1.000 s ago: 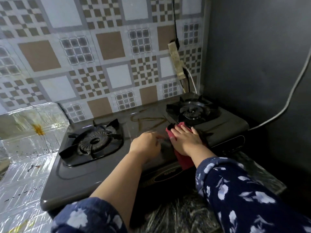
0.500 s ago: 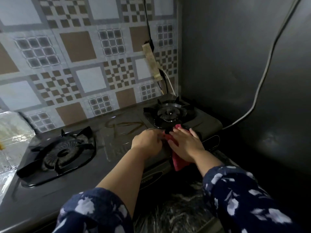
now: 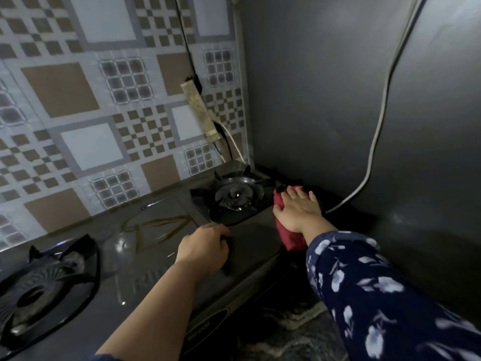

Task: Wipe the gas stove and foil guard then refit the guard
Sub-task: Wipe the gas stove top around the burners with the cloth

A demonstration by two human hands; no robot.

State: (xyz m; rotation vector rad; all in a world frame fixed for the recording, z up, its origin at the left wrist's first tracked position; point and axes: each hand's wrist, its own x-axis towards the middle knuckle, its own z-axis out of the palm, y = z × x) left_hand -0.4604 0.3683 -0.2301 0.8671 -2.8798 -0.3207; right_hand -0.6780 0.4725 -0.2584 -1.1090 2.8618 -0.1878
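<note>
1. The right hand (image 3: pixel 296 207) presses flat, fingers straight, on a red cloth (image 3: pixel 292 238) at the right edge of the dark grey two-burner gas stove (image 3: pixel 250 256).
2. The left hand (image 3: pixel 203 247) rests mid-stove, fingers curled; whether they hold anything, I cannot tell.

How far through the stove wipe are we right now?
Still mid-wipe. In hand: the right hand presses the red cloth flat on the stove top, right of the right burner; the left hand rests curled on the top. Left: brown streaks remain between the burners. The foil guard is out of view, so nothing shows it wiped or refitted.
</note>
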